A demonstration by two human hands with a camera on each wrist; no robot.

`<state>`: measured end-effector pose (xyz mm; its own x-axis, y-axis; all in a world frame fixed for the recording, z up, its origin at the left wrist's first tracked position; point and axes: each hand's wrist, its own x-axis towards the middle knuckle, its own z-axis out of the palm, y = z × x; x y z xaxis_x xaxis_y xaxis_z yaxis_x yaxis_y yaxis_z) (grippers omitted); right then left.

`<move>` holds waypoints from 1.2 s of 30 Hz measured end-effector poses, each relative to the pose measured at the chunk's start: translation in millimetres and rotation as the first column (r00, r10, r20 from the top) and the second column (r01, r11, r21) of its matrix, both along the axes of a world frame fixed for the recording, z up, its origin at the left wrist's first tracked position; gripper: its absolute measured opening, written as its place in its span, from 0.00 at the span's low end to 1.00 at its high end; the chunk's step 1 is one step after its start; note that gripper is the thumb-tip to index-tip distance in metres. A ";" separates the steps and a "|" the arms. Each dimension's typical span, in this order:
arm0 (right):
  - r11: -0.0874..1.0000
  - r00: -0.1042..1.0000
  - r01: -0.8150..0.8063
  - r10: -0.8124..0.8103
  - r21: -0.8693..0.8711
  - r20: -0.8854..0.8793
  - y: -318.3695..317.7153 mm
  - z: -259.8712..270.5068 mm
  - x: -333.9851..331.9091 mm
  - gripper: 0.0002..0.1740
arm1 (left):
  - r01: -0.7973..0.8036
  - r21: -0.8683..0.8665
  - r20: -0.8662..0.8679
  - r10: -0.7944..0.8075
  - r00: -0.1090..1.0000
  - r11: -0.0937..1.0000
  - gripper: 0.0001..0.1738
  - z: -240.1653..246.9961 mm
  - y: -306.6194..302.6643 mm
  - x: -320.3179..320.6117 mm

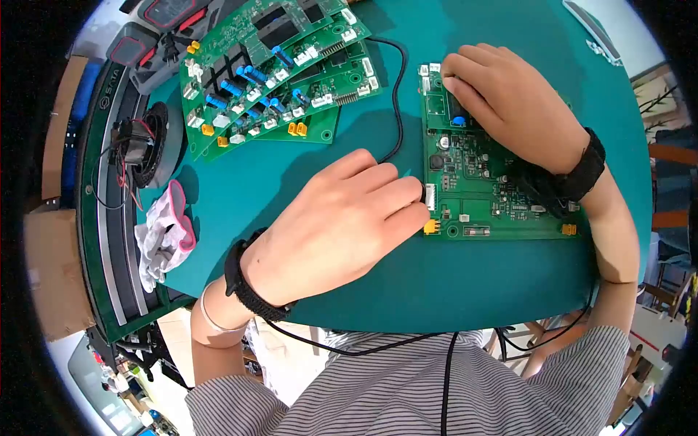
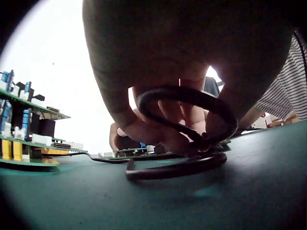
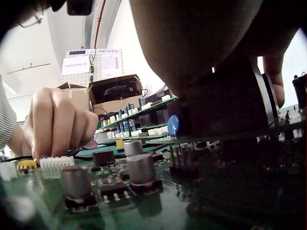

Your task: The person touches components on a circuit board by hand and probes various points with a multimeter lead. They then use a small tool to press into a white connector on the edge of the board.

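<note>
A green circuit board point(image 1: 476, 212) lies on the table, with a white connector point(image 1: 430, 197) and a yellow connector point(image 1: 432, 227) at its left edge. Fingertips of my left hand point(image 1: 342, 218) are at that white connector, pinching a black cable point(image 2: 184, 98) that loops beneath the palm in the left wrist view. My right hand point(image 1: 520, 102) grips the board's upper part, its fingers curled over a small raised board with a blue disc component point(image 3: 173, 125). In the right wrist view, thumb and fingers stand either side of a dark block point(image 3: 225, 103). The cable's pinched end is hidden by the fingers.
Several stacked circuit boards point(image 1: 316, 131) lie at the upper left of the green table point(image 1: 349, 309), the cable running out beside them. A white and pink glove point(image 1: 166, 236), a round black device with wires point(image 1: 149, 145) and a tool case point(image 1: 109, 218) are further left.
</note>
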<state>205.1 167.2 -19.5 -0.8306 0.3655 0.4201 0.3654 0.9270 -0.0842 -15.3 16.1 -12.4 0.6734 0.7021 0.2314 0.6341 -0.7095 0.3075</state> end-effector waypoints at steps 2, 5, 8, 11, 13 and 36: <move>1.000 1.000 -0.003 0.003 0.001 -0.003 -0.2 0.3 0.0 0.12 | -0.005 0.012 0.014 0.005 1.000 1.000 0.10 -0.6 -0.1 0.4; 1.000 1.000 0.002 -0.002 -0.010 0.001 -1.2 1.4 -0.2 0.12 | -0.010 0.023 0.020 0.009 1.000 1.000 0.10 -0.9 0.3 0.3; 1.000 1.000 0.007 -0.007 -0.010 0.003 -1.5 1.3 -0.6 0.12 | -0.017 0.014 0.024 0.016 1.000 1.000 0.10 -2.2 -0.2 0.3; 1.000 1.000 0.004 -0.004 -0.008 -0.001 -0.5 0.5 -0.5 0.12 | -0.015 0.009 0.015 0.015 1.000 1.000 0.09 -1.4 0.1 0.4; 1.000 1.000 0.003 -0.003 -0.008 -0.003 -0.3 0.2 -0.2 0.12 | -0.016 0.012 0.013 0.016 1.000 1.000 0.09 -0.9 0.1 0.4; 0.999 1.000 0.006 -0.006 -0.033 -0.011 -0.3 0.5 0.0 0.12 | 0.024 -0.049 0.010 -0.023 1.000 0.999 0.11 1.5 3.0 -3.5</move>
